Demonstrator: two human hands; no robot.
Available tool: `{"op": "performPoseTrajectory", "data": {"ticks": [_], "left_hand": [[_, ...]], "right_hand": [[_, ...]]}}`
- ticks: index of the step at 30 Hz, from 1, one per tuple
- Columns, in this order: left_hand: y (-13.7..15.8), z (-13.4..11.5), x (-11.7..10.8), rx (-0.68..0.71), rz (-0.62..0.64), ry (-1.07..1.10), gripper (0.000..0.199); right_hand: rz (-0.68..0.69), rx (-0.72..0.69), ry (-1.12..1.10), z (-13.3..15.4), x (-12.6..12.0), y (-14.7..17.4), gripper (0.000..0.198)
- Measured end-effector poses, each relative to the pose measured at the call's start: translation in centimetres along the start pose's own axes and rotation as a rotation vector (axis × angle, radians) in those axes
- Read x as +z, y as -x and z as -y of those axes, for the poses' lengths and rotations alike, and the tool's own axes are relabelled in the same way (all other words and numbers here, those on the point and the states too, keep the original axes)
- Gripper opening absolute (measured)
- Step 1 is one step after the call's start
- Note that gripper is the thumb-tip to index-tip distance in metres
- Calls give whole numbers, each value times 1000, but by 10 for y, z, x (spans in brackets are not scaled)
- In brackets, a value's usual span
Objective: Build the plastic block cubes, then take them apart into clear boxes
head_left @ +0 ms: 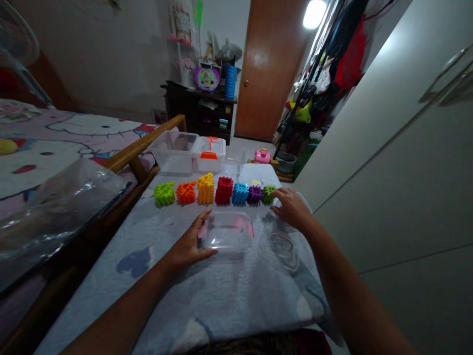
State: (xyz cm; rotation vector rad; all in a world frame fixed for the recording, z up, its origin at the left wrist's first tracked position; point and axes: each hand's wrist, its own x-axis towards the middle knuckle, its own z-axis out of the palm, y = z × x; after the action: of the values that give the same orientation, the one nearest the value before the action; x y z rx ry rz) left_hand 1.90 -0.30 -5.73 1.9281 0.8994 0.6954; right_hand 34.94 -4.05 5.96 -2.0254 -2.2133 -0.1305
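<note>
A clear plastic container (227,234) with pink side clips sits on the cloth-covered table. My left hand (194,241) grips its left side, thumb in front and fingers behind. Beyond it runs a row of interlocking plastic blocks grouped by colour: lime (164,194), orange (185,193), yellow (206,189), red (223,191), light blue (240,194), purple (254,195) and green (268,195). At the row's right end, my right hand (290,207) has its thumb and fingers at the green blocks; the exact contact is small to see.
Clear lids or containers (281,246) lie right of the held container. Behind the row stand a large clear bin (173,153), a box with orange clips (209,155) and a small clear box (234,158). A wooden bed rail (148,140) borders the left, a white cabinet (399,162) the right.
</note>
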Motion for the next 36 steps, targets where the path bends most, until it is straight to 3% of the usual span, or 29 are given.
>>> {"op": "performPoseTrajectory", "data": {"ticks": [5, 11, 25, 36], "left_hand": [[0, 2, 1, 16, -10, -18, 106], [0, 2, 0, -7, 2, -28, 106], [0, -2, -1, 11, -1, -22, 107], [1, 6, 2, 9, -17, 3, 109]], "right_hand": [[94, 31, 138, -13, 8, -43, 40], [226, 71, 225, -24, 18, -72, 51], [416, 109, 305, -35, 44, -97, 64], [488, 76, 362, -31, 47, -109, 53]]}}
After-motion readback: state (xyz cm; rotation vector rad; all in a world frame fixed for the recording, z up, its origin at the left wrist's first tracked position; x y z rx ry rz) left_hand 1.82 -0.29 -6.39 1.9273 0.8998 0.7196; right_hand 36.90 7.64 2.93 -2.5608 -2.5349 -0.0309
